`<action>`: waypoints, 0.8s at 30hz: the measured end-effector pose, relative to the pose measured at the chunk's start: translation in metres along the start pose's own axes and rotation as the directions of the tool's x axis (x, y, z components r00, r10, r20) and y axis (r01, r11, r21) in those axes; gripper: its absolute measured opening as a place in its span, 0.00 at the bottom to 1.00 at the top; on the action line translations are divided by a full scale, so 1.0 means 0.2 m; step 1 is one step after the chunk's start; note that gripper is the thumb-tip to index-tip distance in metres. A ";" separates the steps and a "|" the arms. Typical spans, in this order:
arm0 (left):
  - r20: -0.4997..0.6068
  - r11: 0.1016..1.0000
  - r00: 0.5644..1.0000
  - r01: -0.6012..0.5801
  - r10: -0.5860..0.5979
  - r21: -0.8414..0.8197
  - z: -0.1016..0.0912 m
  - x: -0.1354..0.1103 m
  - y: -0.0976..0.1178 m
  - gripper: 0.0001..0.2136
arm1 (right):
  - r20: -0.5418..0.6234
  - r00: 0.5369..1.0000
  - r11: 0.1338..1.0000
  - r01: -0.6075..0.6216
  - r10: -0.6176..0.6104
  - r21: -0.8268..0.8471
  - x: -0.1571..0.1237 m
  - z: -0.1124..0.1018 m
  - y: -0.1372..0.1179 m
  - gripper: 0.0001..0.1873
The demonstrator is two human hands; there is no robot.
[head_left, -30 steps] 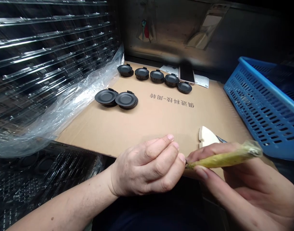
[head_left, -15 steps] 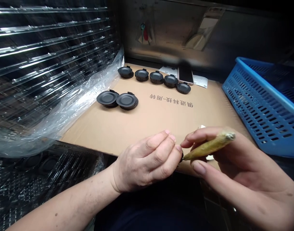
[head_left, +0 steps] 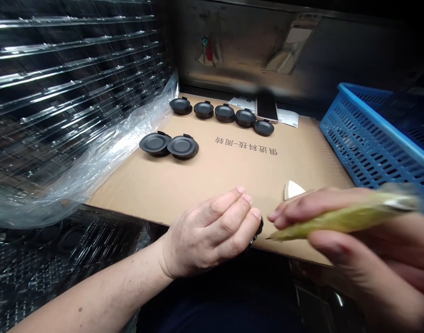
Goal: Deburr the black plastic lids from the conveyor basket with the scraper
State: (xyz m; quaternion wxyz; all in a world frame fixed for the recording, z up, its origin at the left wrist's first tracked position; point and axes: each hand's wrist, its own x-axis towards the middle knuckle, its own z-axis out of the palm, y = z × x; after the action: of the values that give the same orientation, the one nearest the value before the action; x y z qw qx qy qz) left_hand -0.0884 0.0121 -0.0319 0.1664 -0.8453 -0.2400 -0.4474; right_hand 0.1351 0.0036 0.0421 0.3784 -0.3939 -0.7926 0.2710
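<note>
The left hand point(head_left: 208, 233) has its fingers pressed together, pinching a small black disc point(head_left: 258, 230), mostly hidden, above the cardboard sheet's near edge. The blurred right hand point(head_left: 364, 236) grips a yellow-wrapped pointed tool point(head_left: 336, 222), tip just apart from the disc; a firm pinch and steady tip suit such close work. Beyond lie a white wedge sponge point(head_left: 293, 189), the cardboard sheet point(head_left: 212, 185), stacks of black discs point(head_left: 182, 146), a phone point(head_left: 266, 107) and a blue plastic basket point(head_left: 381, 134). Clear plastic sheeting point(head_left: 104, 152) bulges in on the left.

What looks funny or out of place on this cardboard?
Two black tabbed discs sit apart from the row of five stacks, closer to the person, so they break the line. The printed characters on the cardboard also look upside down from here.
</note>
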 end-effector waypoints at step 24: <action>-0.014 1.000 1.000 -0.010 0.010 0.002 0.02 -0.03 0.00 0.12 | 0.146 0.988 0.999 0.047 -0.044 -0.018 0.01 0.04 0.04 0.11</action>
State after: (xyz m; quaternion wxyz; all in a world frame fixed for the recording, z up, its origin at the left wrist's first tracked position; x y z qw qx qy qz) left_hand -0.0886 0.0126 -0.0384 0.1709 -0.8432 -0.2352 -0.4521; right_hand 0.1321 0.0086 0.0323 0.3216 -0.3589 -0.8297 0.2817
